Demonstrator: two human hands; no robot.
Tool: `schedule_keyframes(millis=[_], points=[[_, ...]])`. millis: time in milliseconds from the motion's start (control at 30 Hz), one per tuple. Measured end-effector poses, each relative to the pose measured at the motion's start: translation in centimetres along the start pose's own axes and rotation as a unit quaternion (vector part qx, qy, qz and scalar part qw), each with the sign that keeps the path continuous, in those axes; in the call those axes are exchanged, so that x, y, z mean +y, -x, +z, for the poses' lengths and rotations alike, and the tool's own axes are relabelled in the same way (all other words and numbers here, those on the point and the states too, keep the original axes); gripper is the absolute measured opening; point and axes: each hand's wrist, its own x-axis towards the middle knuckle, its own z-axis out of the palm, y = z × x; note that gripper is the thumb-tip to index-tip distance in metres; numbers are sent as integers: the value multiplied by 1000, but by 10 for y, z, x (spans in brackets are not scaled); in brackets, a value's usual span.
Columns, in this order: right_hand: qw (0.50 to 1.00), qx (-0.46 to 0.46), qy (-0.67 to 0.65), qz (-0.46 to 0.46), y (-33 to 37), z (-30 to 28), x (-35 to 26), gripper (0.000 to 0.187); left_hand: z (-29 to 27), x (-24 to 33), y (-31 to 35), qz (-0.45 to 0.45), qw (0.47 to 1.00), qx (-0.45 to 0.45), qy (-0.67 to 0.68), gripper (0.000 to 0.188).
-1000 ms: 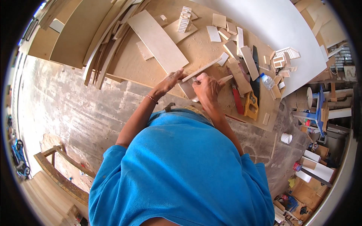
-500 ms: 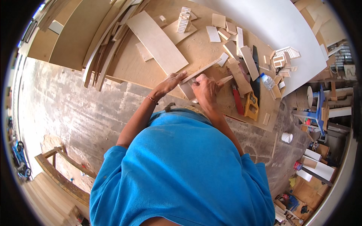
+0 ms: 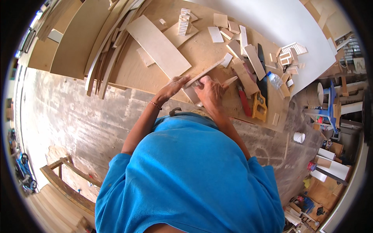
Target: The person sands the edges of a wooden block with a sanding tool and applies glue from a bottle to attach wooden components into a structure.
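My left hand (image 3: 171,87) grips the near end of a thin wooden strip (image 3: 208,71) that slants away to the right over the workbench. My right hand (image 3: 210,93) is closed close beside the strip, its fingertips bent in by a small board (image 3: 191,94) at the bench's near edge. What those fingers hold is hidden. From behind the right hand a pale tapered piece of wood (image 3: 230,80) sticks out; I cannot tell whether it is held or lies on the bench. A long flat board (image 3: 159,47) lies just beyond my left hand.
On the right of the workbench (image 3: 132,73) lie a yellow-handled handsaw (image 3: 259,106), a red-handled tool (image 3: 244,101), a plastic bottle (image 3: 275,80) and several wood offcuts (image 3: 254,62). Small slatted wooden pieces (image 3: 184,23) stand at the back. Curved strips (image 3: 105,64) lean at the left.
The view has shifted slightly, so the bench things sit a little higher and further left. Both hands keep nearly the same place by the strip.
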Motion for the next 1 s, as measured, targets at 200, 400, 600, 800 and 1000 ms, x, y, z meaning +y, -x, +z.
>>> schedule_keyframes(millis=[200,400,600,800,1000], points=[[1000,15,0,-2,1,-17,0,22,-2,1,1,23,999,-43,9,65],[998,-49,34,2,-5,-8,2,21,0,5,3,6,1000,16,24,60],[998,-65,18,4,-7,-12,-3,21,-6,8,4,-5,999,-46,-8,59],[998,-53,19,-5,-7,-9,1,17,-3,2,2,2,997,-65,-44,57],[999,-43,27,-14,-6,-6,0,15,-15,3,5,81,982,-111,-127,52]])
